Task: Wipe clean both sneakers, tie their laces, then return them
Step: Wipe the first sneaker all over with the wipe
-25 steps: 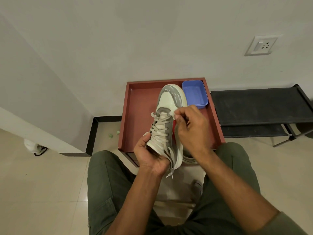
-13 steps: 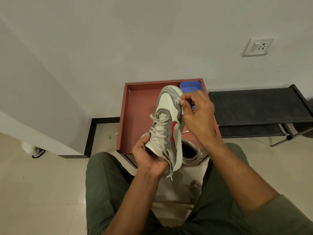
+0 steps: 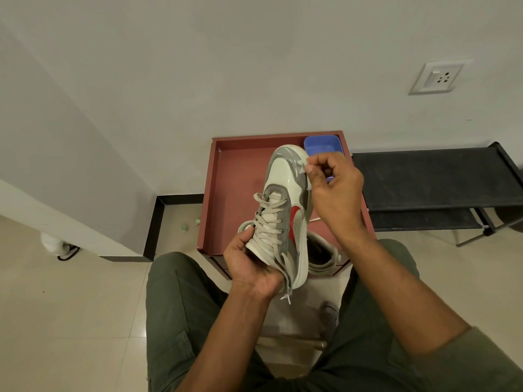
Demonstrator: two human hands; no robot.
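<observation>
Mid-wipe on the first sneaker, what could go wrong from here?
1. The left hand alone holds the sneaker by its heel end, toe up; pressure at the toe could tip it loose.
2. The right hand pinches a small white wipe; it may slip out.
3. The laces dangle untied and could snag on the second sneaker in the red tray.

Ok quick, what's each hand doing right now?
Left hand: grips the sneaker at its heel end, holding it up.
Right hand: fingers pinch a small white wipe against the sneaker's toe.
</observation>
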